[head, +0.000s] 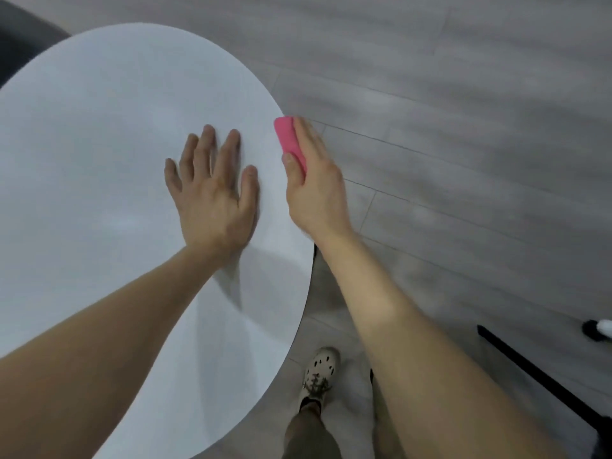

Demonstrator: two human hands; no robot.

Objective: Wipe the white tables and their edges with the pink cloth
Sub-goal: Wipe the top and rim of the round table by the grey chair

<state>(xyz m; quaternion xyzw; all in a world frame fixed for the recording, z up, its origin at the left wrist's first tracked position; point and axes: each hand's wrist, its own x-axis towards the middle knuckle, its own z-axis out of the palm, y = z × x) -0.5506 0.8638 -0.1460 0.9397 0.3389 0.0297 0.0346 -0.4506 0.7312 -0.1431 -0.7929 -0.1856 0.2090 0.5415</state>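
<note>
1 round table [99,160] | left grip [212,193] flat | right grip [314,190] holds pink cloth [288,137]

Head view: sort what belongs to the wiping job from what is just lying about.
Job: white table, pink cloth, right hand holding the cloth at the table's edge, left hand flat on the top.
Lying about: black bar on the grey floor, dark shape beyond the table.

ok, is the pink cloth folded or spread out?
Folded: the cloth is a narrow wad gripped in the right hand against the table rim.
</note>
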